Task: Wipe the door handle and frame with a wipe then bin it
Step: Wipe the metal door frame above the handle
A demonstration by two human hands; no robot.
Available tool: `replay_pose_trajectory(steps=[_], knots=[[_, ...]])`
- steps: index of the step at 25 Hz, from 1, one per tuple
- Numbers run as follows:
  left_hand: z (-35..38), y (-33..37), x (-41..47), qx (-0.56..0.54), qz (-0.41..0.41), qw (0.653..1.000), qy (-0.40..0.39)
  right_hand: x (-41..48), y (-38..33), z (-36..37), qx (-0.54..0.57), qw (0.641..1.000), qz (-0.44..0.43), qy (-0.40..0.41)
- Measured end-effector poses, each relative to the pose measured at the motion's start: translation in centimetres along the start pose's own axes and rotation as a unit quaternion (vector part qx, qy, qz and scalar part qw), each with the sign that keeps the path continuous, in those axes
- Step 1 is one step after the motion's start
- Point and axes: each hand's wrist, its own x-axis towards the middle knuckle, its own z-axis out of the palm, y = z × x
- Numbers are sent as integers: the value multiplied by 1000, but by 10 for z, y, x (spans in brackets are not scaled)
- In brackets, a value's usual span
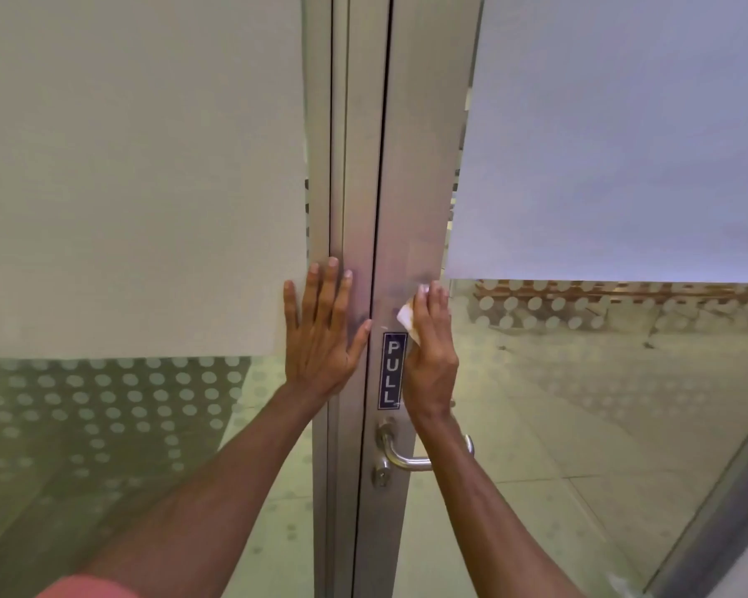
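Note:
My right hand (430, 356) presses a white wipe (407, 317) flat against the brushed metal door frame (419, 187), just above and right of a dark "PULL" sticker (391, 371). Only a corner of the wipe shows beside my fingers. My left hand (320, 334) lies flat with fingers spread on the fixed metal frame (355, 166) and the frosted panel to its left. The silver lever handle (400, 457) sits below my right wrist, partly hidden by my forearm, with a keyhole (381, 474) under it.
Frosted glass panels (139, 166) fill both sides, with a dotted clear band lower down. Through the right pane (601, 403) I see a tiled floor. A dark gap (378, 209) runs between door and fixed frame. No bin is in view.

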Motion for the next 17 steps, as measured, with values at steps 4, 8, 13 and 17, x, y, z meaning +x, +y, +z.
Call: replay_pose_trajectory(steps=[4,8,13,17], knots=[[9,-1,-3,-4,2,1000,16,-5,21,24,-133,987,-77,-36],[15,-2,-4,-2,8,999,38,-38,39,28,-195,972,-98,-81],[18,-2,-5,-1,15,999,50,1,32,34,-190,978,-69,-54],[18,-3,-5,-1,19,998,56,-25,47,25,-214,960,-149,-100]])
